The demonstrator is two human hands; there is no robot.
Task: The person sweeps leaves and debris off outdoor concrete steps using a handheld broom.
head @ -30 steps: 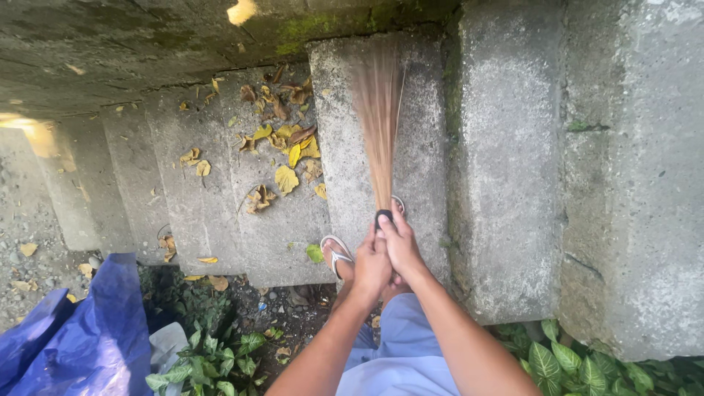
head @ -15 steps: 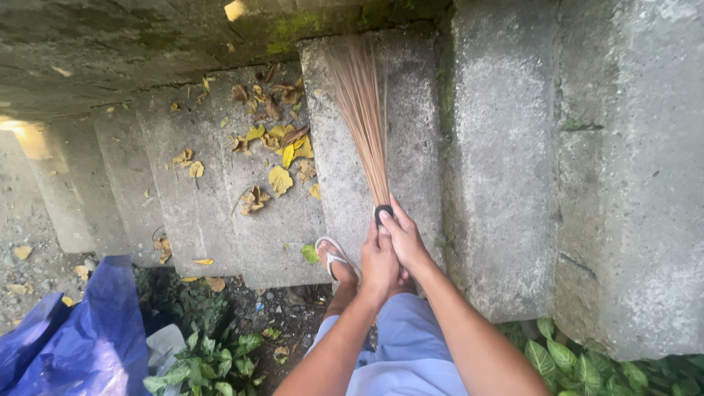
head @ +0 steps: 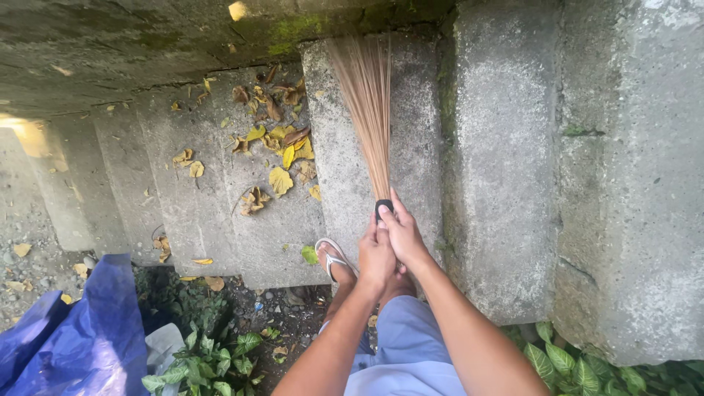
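A stick broom [head: 369, 103] of thin brown ribs fans out over a grey concrete step [head: 411, 154], its bound black end at my hands. My left hand [head: 375, 258] and my right hand [head: 400, 232] both grip that bound end, pressed together, the right one slightly higher. Yellow and brown dry leaves [head: 279, 143] lie scattered on the step to the left of the bristles. My foot in a white flip-flop [head: 334, 257] rests on the step edge just left of my hands.
Concrete steps run left to right, with a taller block [head: 631, 191] on the right. A blue plastic sheet [head: 81, 334] lies at the lower left beside green plants [head: 213, 359]. More green leaves [head: 579, 367] grow at the lower right. Mossy concrete lies beyond the steps.
The broom's bristles swung left and then back toward the right across the step. My hands stayed clasped on the bound end, shifting only slightly.
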